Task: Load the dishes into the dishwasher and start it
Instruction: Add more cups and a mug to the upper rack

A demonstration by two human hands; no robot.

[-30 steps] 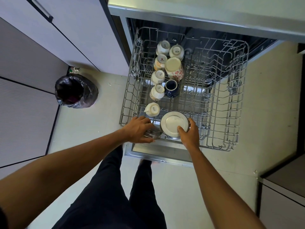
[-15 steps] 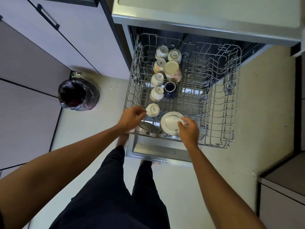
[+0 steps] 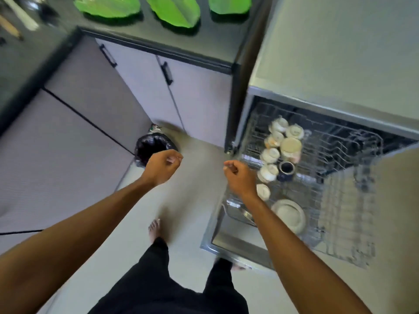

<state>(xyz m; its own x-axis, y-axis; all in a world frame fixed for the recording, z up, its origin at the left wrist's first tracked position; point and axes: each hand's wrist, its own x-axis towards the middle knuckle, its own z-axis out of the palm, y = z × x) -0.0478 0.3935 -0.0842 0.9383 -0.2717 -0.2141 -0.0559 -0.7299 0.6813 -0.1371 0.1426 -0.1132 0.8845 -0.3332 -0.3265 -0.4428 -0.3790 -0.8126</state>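
A person stands barefoot on a pale kitchen floor (image 3: pixel 195 200) beside an open stainless-steel dishwasher (image 3: pixel 226 248), both arms held out in front. The left hand (image 3: pixel 162 166) is in the air above the floor, near a round bin lined with a black bag (image 3: pixel 154 146). Its fingers are curled in and it holds nothing. The right hand (image 3: pixel 240 177), also curled in and holding nothing, is above the left edge of the pulled-out grey wire rack (image 3: pixel 344 200). In the rack, upturned white cups (image 3: pixel 269 155) run front to back along the left side, with a dark blue cup (image 3: pixel 286 168) standing mouth-up among them. A round white plate (image 3: pixel 289 215) lies at the front of the rack. A shiny steel dish (image 3: pixel 240 214) sits just left of it, partly behind the right forearm. Three bright green leaf-shaped plates (image 3: pixel 174 12) lie on the dark worktop (image 3: pixel 215 41) above the pale cabinet doors (image 3: pixel 192 98). Much of the frame is blurred.
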